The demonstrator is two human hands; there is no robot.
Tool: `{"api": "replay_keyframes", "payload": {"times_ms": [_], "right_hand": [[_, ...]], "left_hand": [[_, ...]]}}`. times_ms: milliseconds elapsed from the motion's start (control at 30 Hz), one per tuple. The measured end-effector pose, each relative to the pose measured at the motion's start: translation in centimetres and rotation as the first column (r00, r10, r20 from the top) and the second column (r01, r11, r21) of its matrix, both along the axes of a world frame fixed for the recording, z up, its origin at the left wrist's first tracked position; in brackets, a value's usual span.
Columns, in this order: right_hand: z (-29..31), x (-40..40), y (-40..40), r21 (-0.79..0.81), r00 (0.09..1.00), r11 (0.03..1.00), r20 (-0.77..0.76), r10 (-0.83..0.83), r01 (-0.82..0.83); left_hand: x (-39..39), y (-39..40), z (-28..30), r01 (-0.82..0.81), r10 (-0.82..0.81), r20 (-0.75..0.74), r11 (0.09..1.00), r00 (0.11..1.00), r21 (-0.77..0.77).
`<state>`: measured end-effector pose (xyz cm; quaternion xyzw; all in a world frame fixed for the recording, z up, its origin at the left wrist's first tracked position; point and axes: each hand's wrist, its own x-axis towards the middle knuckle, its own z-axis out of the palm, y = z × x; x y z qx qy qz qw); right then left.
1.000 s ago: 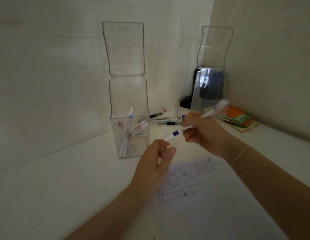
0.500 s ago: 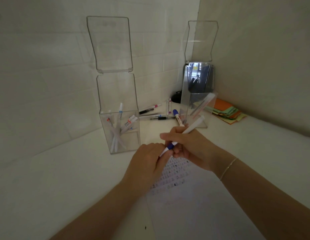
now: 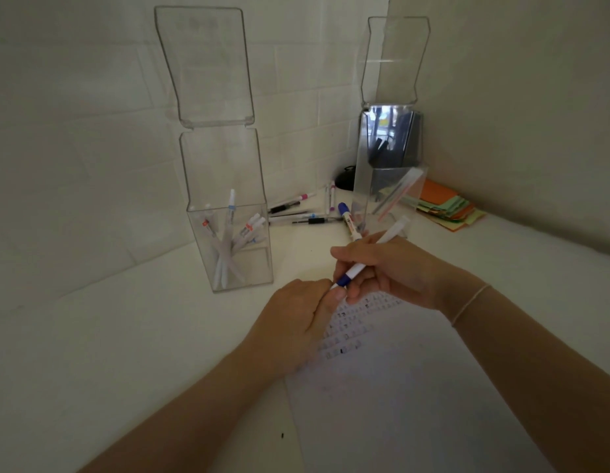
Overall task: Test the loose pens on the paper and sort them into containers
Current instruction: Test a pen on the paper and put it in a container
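1. Our right hand [image 3: 392, 268] grips a white pen [image 3: 372, 257] with a blue band, fingers curled round its barrel, tip angled down-left above the top of the paper [image 3: 399, 387].
2. Our left hand [image 3: 296, 322] meets the pen's tip, fingers curled; we cannot tell whether they pinch it.
3. The left container [image 3: 228, 240] holds several pens; the right container [image 3: 385, 192] holds at least one.
4. Loose pens [image 3: 303, 216] lie between the containers.
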<state>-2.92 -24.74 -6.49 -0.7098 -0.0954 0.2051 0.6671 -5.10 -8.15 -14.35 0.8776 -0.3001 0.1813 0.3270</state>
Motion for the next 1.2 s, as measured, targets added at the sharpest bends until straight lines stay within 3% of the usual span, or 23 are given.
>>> {"api": "replay_keyframes", "payload": {"times_ms": [67, 167, 267, 400, 533, 667, 967, 1200], "right_hand": [[0.5, 0.5, -1.2, 0.093, 0.998, 0.994, -0.022, -0.052, 0.054], [1.7, 1.5, -3.8, 0.178, 0.964, 0.948, -0.03, -0.263, 0.265], [1.4, 1.6, -4.5, 0.166, 0.917, 0.904, 0.004, -0.4, 0.394], [-1.1, 0.4, -2.2, 0.011, 0.93, 0.93, 0.002, -0.367, 0.367], [-3.4, -1.2, 0.0, -0.007, 0.899, 0.9, -0.045, -0.435, 0.435], [-5.8, -2.1, 0.1, -0.184, 0.853, 0.838, 0.214, -0.476, 0.514], [-7.2, -2.5, -0.4, -0.186, 0.728, 0.733, 0.419, -0.543, 0.654], [-7.2, -2.7, -0.5, -0.172, 0.764, 0.778, 0.405, -0.503, 0.604]], "left_hand": [[-0.1, 0.6, 0.1, -0.018, 0.017, -0.022, 0.999, 1.0, -0.028], [0.4, 1.3, 0.3, -0.097, 0.09, -0.055, 0.985, 0.994, -0.14], [1.2, 1.2, 0.2, -0.172, 0.17, -0.036, 0.982, 0.985, -0.081], [1.6, 1.2, -0.3, -0.154, 0.154, 0.024, 0.987, 0.988, 0.037], [1.8, 1.2, -0.7, -0.116, 0.106, 0.07, 0.982, 0.992, 0.148], [2.3, 1.4, -1.1, -0.051, 0.04, 0.055, 0.974, 0.998, 0.219], [2.0, 1.3, -1.2, -0.047, 0.046, 0.008, 0.984, 0.999, 0.171], [1.7, 1.2, -1.1, -0.058, 0.053, 0.03, 0.98, 0.998, 0.191]]}}
